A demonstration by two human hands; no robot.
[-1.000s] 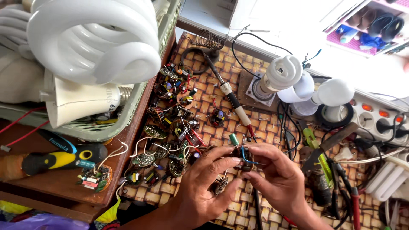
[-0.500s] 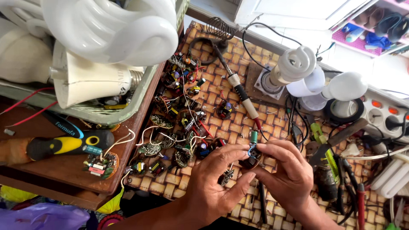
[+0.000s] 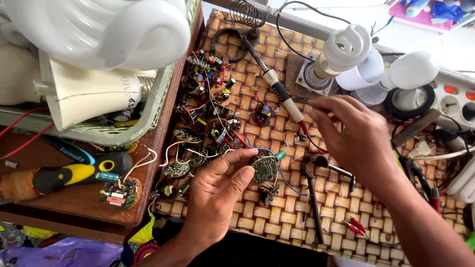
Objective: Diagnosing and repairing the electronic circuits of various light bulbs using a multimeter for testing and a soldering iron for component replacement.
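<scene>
Your left hand [image 3: 217, 190] pinches a round circuit board [image 3: 263, 169] between thumb and fingers, just above the woven mat [image 3: 277, 217]. Your right hand [image 3: 354, 133], fingers loosely spread and empty, hovers at two o'clock from the board, near the soldering iron [image 3: 279, 91]. No soldering shows yet; the iron lies unheld.
</scene>
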